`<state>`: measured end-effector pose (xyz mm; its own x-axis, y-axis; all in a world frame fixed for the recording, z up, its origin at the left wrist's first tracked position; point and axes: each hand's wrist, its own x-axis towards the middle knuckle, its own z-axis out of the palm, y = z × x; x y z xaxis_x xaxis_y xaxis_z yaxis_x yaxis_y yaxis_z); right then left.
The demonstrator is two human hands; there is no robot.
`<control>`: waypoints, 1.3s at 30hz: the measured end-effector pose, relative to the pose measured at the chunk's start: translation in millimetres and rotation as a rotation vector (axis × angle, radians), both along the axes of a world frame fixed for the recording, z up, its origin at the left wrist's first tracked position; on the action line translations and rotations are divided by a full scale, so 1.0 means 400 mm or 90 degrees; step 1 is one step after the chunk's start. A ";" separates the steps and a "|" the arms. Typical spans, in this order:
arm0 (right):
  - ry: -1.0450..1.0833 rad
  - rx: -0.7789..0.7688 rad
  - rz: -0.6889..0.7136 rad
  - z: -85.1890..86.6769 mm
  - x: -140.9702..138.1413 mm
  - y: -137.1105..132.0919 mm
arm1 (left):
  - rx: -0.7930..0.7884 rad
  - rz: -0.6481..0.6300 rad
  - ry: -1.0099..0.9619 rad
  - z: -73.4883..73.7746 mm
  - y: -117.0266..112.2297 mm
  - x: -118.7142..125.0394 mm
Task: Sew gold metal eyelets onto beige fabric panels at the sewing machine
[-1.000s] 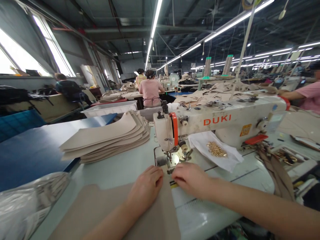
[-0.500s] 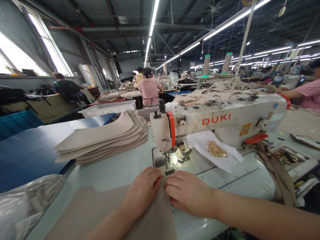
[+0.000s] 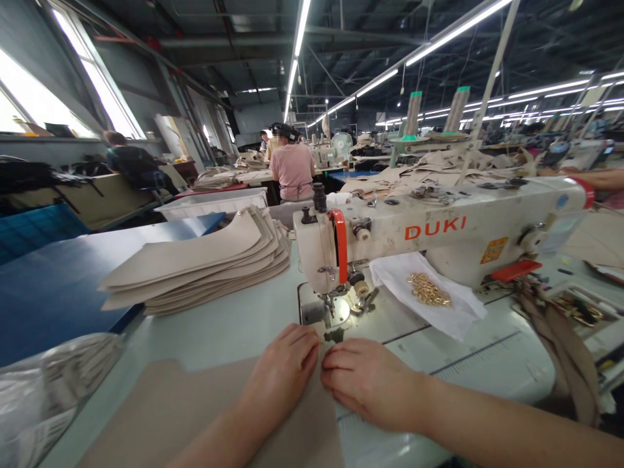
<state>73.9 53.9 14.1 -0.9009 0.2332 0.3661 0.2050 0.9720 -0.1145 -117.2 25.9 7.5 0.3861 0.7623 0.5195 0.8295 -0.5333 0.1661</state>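
Observation:
A large beige fabric panel (image 3: pixel 195 403) lies on the pale table in front of me. My left hand (image 3: pixel 287 364) is closed at the panel's far corner, fingers curled and pressed together. Beside it, my right hand (image 3: pixel 361 377) pinches the panel's right edge, its fingertips almost meeting the left ones. A small light tab (image 3: pixel 319 329) sticks out past my left fingertips toward the needle plate (image 3: pixel 336 312) of the sewing machine (image 3: pixel 380 227). The presser foot stands just beyond both hands. What lies under my fingers is hidden.
A stack of beige panels (image 3: pixel 205 266) stands left of the machine. Gold rings (image 3: pixel 429 289) lie on a white cloth (image 3: pixel 458 315) under the machine arm. Brown straps (image 3: pixel 560 351) hang at the right. A clear plastic bag (image 3: pixel 53 383) sits at lower left. People work farther back.
The view has shifted slightly, so the machine sits a little farther right. Both hands keep nearly the same place on the panel.

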 end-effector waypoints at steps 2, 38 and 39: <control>0.004 -0.006 -0.002 -0.002 0.000 0.000 | 0.005 -0.003 0.000 0.000 0.002 0.003; -0.074 0.104 -0.064 -0.007 -0.021 0.023 | -0.095 0.018 -0.030 0.023 -0.038 0.012; -0.074 0.106 -0.065 -0.006 -0.020 0.026 | -0.093 0.017 -0.030 0.022 -0.035 0.014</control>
<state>65.9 64.3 11.9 -0.9140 0.2704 0.3024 0.3058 0.9491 0.0757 -111.8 12.0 16.3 0.3422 0.8407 0.4196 0.8325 -0.4783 0.2795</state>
